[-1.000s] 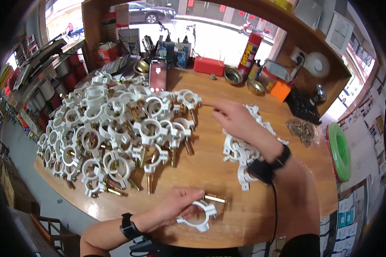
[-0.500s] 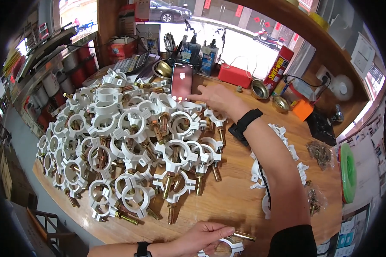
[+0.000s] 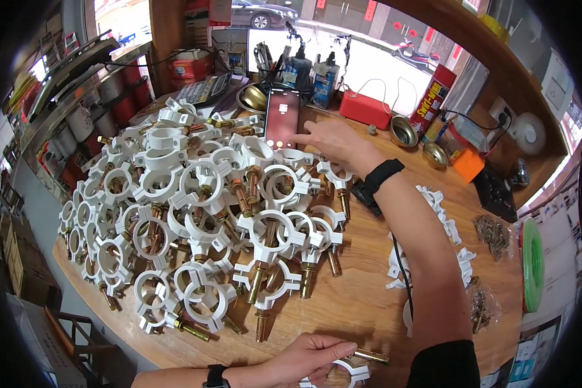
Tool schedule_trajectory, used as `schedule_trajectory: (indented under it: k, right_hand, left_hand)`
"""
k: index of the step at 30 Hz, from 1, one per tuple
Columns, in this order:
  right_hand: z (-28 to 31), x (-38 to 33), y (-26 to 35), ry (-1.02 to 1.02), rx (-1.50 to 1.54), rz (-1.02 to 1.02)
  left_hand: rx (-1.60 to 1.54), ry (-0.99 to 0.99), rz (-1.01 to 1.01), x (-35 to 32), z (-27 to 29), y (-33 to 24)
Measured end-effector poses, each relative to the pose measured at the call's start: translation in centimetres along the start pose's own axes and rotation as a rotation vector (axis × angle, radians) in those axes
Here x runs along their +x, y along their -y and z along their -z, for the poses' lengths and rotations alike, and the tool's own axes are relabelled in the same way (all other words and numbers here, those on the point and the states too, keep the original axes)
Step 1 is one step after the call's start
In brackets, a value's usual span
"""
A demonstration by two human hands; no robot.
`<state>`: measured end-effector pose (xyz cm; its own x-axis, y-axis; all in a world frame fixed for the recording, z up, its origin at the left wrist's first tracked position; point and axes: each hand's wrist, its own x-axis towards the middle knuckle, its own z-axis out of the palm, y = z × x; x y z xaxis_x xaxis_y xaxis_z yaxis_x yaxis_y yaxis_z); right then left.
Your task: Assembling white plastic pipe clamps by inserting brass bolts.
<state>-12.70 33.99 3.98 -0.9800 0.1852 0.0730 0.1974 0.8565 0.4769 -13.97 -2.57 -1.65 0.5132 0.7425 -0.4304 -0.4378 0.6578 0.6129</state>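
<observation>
My left hand, low in the middle, is closed on a white pipe clamp. A brass-coloured anchor bolt sticks out to the right past its thumb. My right hand is stretched to the back, its index finger at the lower part of a phone that stands propped up with a lit reddish screen. Whether the fingertip touches the glass I cannot tell. Nothing shows in that hand. A large heap of white pipe clamps with brass-coloured bolts covers the left and middle of the table.
More white clamp pieces lie beyond my right forearm, beside bags of small screws. A green coil stands at the right edge. Metal bowls, a red box and a spray can line the back of the wooden table.
The whole view has shifted slightly, so most things sit a little further right. My right hand stays by the phone, and my left hand keeps hold of the clamp.
</observation>
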Motion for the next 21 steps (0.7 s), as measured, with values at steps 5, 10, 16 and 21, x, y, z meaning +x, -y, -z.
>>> schedule_trajectory:
  k: [5,10,16,21]
  right_hand:
    - [-0.1,-0.5,-0.3,-0.004,-0.006,0.005]
    - [-0.1,-0.4,-0.2,0.002,0.01,-0.002]
    - [-0.5,-0.1,0.2,-0.015,0.058,-0.025]
    - [-1.2,0.0,0.0,-0.022,0.039,-0.017]
  left_hand:
    - [0.013,0.005,0.004,0.0,0.0,-0.1]
    - [0.017,0.017,-0.002,0.1,0.0,-0.1]
    - [0.004,-0.007,0.021,0.1,0.1,0.2]
    - [0.014,-0.023,0.019,0.1,0.0,0.4]
